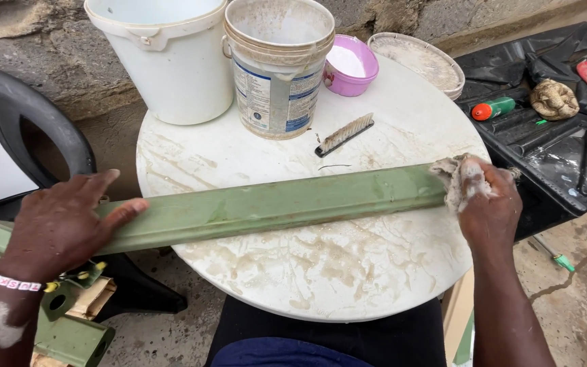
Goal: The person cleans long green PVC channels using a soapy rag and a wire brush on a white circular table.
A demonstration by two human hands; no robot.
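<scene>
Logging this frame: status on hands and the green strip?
Left hand flat on green metal strip, pinning it. Right hand presses soapy rag on strip's far end. Brush and buckets behind, apart from strip.

Even, soft daylight, bright without harsh sun. Shadows faint; only a dim one under the table [375,299] at its near edge. Mild sheen on the wet black tray [565,156] beyond the table's right edge. Focus sharp throughout; slight wide-angle bending toward the frame's corners.

A stained round white table [348,272] bears two buckets [164,61], bowl [351,64], brush [344,134] and green rail [273,207].
</scene>
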